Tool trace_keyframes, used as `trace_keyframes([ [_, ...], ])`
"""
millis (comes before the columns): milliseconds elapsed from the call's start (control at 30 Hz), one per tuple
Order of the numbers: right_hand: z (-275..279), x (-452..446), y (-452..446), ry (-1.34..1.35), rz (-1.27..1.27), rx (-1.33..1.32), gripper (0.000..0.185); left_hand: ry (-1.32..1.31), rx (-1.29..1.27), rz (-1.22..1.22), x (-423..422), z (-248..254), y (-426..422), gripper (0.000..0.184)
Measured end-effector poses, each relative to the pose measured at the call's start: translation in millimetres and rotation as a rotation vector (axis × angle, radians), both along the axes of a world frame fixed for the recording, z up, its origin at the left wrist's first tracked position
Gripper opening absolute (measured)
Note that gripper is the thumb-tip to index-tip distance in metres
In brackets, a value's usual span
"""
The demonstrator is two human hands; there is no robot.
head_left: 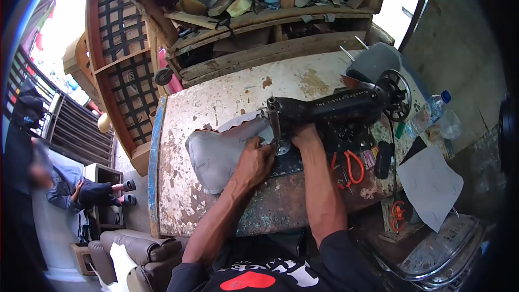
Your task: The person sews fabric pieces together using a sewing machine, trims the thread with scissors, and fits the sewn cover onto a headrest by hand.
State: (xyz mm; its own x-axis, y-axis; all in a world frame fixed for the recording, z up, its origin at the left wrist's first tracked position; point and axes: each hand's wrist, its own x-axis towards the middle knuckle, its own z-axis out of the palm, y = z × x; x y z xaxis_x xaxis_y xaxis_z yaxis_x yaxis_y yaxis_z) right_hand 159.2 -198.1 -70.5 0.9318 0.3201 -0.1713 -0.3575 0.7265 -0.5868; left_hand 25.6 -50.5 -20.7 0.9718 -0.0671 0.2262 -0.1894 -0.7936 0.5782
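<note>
A black sewing machine stands on the worn, paint-chipped table. Grey fabric with a wavy upper edge lies left of the needle area. My left hand presses on the fabric's right part beside the presser foot, its fingers bent together at the cloth. Under the machine's arm, just right of the needle, is my right hand; its fingertips are hidden behind the machine. Orange-handled scissors lie on the table to the right of my right forearm.
A water bottle lies at the right, near the handwheel. A pale fabric piece hangs at the table's right edge. Wooden shelves holding scraps stand behind. At far left sits another person, near a brown leather seat.
</note>
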Motion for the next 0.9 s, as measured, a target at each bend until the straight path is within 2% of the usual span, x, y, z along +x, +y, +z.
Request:
trace_keyframes([
  [33, -1.9, 3.5, 3.2, -0.016, 0.005, 0.146, 0.037, -0.008, 0.004, -0.013, 0.4, -0.6, 1.3, 0.026],
  [133, -16.9, 3.9, 0.2, -0.219, 0.030, 0.130, 0.043, -0.042, -0.018, -0.037, -0.5, -6.7, -1.1, 0.024],
  [233, -41.3, 12.5, 5.9, -0.270, 0.014, 0.087, 0.044, -0.036, 0.004, -0.042, -1.8, -8.2, -0.9, 0.023],
  [267, -50.4, 17.6, 11.5, -0.456, -0.116, -0.194, 0.044, -0.022, -0.008, -0.039, -2.1, -7.1, -1.0, 0.023],
  [333, -40.6, 14.7, 13.1, -0.638, -0.244, -0.477, 0.044, -0.007, -0.021, -0.034, -2.6, -7.4, 1.0, 0.023],
  [367, -31.9, 10.0, 6.9, -0.428, -0.116, -0.149, 0.043, -0.017, -0.031, -0.043, -3.3, -8.7, 2.1, 0.023],
  [433, -27.7, 8.3, 1.3, -0.211, 0.009, 0.174, 0.042, -0.027, -0.043, -0.053, -2.7, -8.4, 2.7, 0.023],
  [667, -34.2, 8.2, -0.7, -0.307, 0.049, 0.224, 0.043, -0.017, -0.109, -0.095, -3.6, -8.0, 4.9, 0.023],
  [833, -17.3, 2.8, -1.7, -0.322, 0.069, 0.254, 0.041, -0.056, -0.105, -0.093, -5.2, -8.7, 4.3, 0.024],
  [900, -15.5, 2.3, -1.7, -0.281, 0.024, 0.108, 0.037, -0.037, -0.113, -0.085, -5.6, -7.9, 4.0, 0.024],
])
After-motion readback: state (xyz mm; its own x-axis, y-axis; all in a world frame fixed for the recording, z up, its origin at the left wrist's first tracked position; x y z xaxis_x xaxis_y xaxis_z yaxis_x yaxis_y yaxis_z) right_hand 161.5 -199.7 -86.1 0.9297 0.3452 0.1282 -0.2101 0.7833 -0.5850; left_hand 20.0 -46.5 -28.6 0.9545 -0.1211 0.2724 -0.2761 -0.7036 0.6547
